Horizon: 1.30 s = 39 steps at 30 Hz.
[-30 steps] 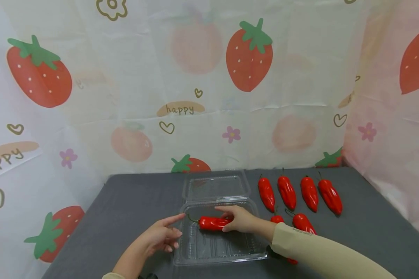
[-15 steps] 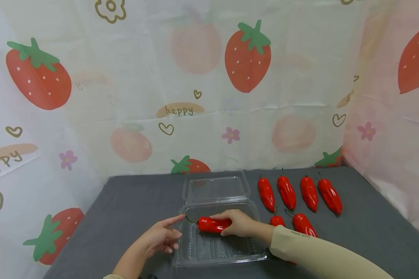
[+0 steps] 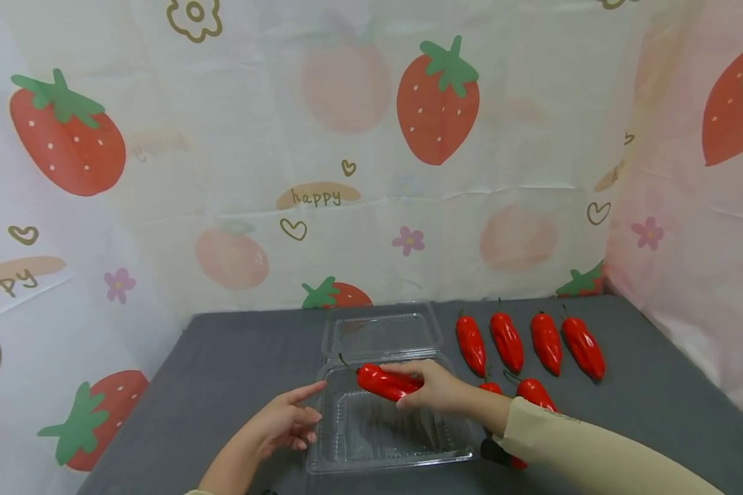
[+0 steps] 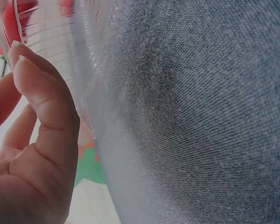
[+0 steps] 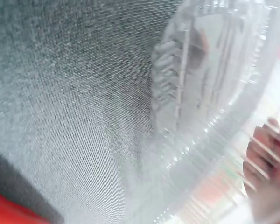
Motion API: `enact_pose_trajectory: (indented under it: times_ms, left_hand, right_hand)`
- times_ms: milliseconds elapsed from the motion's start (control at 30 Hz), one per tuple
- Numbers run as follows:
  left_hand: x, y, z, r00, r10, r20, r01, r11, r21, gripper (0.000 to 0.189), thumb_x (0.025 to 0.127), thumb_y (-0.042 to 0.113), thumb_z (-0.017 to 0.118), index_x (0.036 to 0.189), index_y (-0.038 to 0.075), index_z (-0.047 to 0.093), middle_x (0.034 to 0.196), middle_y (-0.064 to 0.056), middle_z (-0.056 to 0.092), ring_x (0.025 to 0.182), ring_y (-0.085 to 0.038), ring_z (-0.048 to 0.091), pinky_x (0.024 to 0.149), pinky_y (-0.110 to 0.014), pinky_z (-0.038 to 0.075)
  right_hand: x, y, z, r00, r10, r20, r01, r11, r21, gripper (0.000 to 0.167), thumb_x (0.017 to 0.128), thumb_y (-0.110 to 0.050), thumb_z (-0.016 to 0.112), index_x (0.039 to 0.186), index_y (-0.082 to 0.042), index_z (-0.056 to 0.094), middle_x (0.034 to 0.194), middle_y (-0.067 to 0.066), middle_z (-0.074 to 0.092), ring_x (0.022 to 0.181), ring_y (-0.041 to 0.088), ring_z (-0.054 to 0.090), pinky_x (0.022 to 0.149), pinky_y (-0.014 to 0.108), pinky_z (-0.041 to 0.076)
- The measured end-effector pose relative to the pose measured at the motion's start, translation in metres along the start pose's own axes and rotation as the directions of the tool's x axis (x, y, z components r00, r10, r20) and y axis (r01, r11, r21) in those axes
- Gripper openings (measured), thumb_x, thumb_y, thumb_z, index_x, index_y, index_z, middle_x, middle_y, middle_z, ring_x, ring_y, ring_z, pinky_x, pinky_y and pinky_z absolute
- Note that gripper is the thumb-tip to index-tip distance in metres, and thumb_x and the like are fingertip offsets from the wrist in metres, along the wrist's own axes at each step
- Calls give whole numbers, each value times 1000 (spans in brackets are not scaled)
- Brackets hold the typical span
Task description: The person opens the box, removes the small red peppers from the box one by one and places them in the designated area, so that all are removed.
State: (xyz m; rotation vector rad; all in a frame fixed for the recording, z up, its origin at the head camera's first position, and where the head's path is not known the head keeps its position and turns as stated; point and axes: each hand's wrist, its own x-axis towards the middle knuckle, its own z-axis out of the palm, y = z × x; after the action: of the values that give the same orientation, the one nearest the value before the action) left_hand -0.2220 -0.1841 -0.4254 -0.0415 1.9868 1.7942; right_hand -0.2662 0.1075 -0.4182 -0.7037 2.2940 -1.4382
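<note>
In the head view my right hand (image 3: pixel 436 386) grips a glossy red pepper (image 3: pixel 386 381) by its right end. The pepper is tilted above a clear plastic clamshell box (image 3: pixel 378 464), its thin dark stem pointing up and left. My left hand (image 3: pixel 285 419) is at the box's left side, index finger straight and its tip at the rim; the other fingers are loosely bent. The left wrist view has the left hand (image 4: pixel 42 126) with fingertips at the clear wall. Blurred plastic partly hides the right hand (image 5: pixel 266 163) in the right wrist view.
The box's lid (image 3: pixel 384 330) lies back, behind the base. Several red peppers (image 3: pixel 506 342) stand in a row at the right rear of the grey table (image 3: pixel 241 364). More peppers (image 3: pixel 535 393) lie nearer, partly behind the right sleeve (image 3: pixel 569 440). A strawberry-print curtain (image 3: pixel 347 240) closes off the back.
My right hand has lifted the pepper up from the box's floor, and the pepper now tilts with its stem end higher. The left hand has stayed nearly still.
</note>
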Motion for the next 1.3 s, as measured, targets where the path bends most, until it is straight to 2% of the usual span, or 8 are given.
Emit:
enact_pose_trajectory:
  times_ms: [200,300,433,700,833,1067,1300]
  left_hand:
    - [-1,0,0,1000,-2,-19,2,1000,8,67,92,0,57,152,1,27,75,-2,53,57,-9,59,51,-20,47]
    - [-1,-1,0,1000,-2,-16,2,1000,12,67,92,0,57,152,2,27,77,-3,53,58,-9,60,51,-20,48]
    - [-1,-1,-1,1000,5,-12,-5,1000,7,66,92,1,57,152,1,27,77,-3,54,58,-8,60,52,-20,48]
    - [-2,-2,-2,999,17,-27,-16,1000,8,65,92,1,58,151,0,29,77,-2,52,60,-10,62,53,-21,50]
    - [-3,-2,-2,999,12,-34,-11,1000,14,64,93,2,58,150,-1,29,78,-3,52,61,-10,63,53,-21,50]
    - [-4,-1,-1,999,3,-52,-1,1000,28,63,94,1,57,150,-2,29,80,-2,52,62,-11,63,54,-22,49]
    - [-6,0,0,999,5,-52,-4,1000,23,63,93,0,57,150,-3,29,81,-3,54,62,-10,63,53,-21,50]
  right_hand:
    - [-12,-7,-13,1000,-9,-29,10,1000,11,57,86,-5,73,140,-10,54,125,16,58,96,25,56,73,38,54]
    - [-18,-10,-20,998,-5,-56,6,1000,9,59,85,-7,74,140,-10,53,127,17,57,96,25,55,73,39,54]
    - [-28,-13,-28,995,26,-94,-24,999,22,61,85,-8,74,142,-10,52,129,18,55,99,27,53,75,43,55]
    - [-47,-14,-46,985,69,-157,-66,998,23,63,85,-9,75,143,-8,50,120,16,57,89,25,55,72,44,55]
    - [-55,-11,-53,977,95,-190,-93,995,17,63,85,-11,75,143,-10,50,119,15,57,91,25,54,70,44,55]
    - [-67,-10,-63,967,130,-220,-128,991,25,62,85,-12,74,142,-11,51,126,19,53,100,30,51,74,44,55]
    - [-79,-7,-72,968,120,-220,-115,993,37,65,86,-13,74,144,-8,47,136,28,45,99,28,55,75,42,55]
